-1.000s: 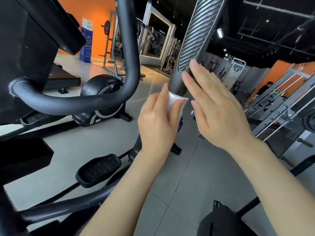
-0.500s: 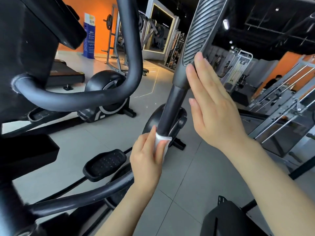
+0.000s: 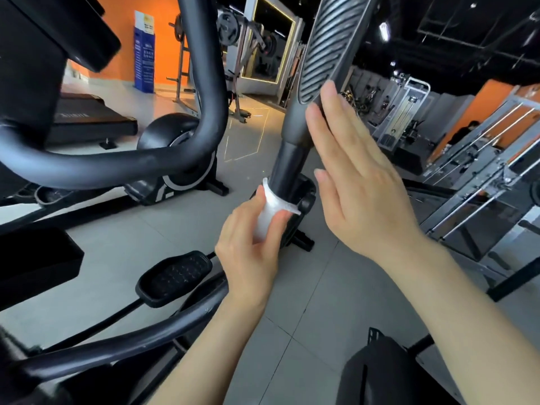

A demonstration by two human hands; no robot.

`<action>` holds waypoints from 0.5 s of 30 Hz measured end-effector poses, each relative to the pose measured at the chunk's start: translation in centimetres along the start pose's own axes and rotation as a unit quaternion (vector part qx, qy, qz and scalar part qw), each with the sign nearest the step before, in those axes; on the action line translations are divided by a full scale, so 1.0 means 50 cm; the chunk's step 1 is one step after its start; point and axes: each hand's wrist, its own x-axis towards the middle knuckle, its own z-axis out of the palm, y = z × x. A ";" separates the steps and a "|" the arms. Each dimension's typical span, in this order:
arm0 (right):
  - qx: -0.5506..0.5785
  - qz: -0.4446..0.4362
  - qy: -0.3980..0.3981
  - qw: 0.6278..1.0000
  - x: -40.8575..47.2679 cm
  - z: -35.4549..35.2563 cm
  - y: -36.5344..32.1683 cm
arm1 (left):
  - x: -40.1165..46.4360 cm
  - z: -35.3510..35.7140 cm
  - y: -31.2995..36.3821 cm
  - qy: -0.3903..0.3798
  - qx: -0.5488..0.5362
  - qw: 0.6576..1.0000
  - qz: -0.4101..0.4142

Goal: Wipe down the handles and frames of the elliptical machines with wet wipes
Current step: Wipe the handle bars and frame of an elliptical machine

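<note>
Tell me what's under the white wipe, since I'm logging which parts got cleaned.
The wet wipe, gripped by the left hand, wraps the black handle post. The post shows above it; the wrapped stretch is hidden.

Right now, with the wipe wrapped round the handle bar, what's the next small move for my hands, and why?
Probably slide the left hand further down the smooth black bar, keeping the wet wipe wrapped round it. The wipe sits well below the ribbed grip, and more bar seems to run on beneath it. The right hand, fingers straight, rests against the bar higher up and can steady it.
</note>
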 end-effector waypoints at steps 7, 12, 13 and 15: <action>-0.043 0.040 0.043 0.997 -0.015 0.050 -0.040 | -0.121 -0.099 -0.115 -0.089 0.102 0.990 -0.030; -0.075 0.010 0.034 0.997 -0.047 0.065 -0.045 | -0.049 -0.065 -0.016 -0.072 0.046 0.996 -0.026; -0.075 0.004 0.032 0.997 -0.055 0.071 -0.046 | -0.024 -0.048 0.012 -0.062 0.030 0.998 0.000; -0.072 -0.001 0.027 0.997 -0.068 0.079 -0.043 | 0.013 -0.021 0.047 -0.040 0.008 0.999 0.029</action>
